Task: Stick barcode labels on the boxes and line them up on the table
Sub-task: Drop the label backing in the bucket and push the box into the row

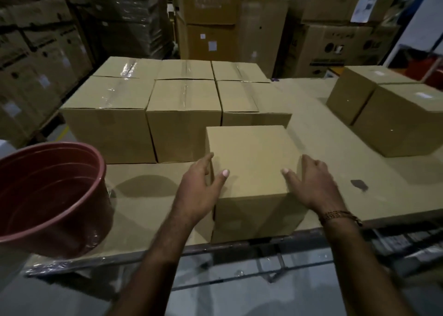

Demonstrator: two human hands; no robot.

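Plain box [251, 162] sits at the counter's [148, 219] near edge, held between both hands: left hand [201, 186] on its left side, right hand [311, 183] on its right, each grip spread, thumbs on top. No barcode label visible on it, so sticking looks not yet done here. Behind it, six taped boxes [182, 114] lined up in two rows of three. Two more boxes [393, 114] at far right (one shows a small white label on top). One red bucket [48, 195] at left.
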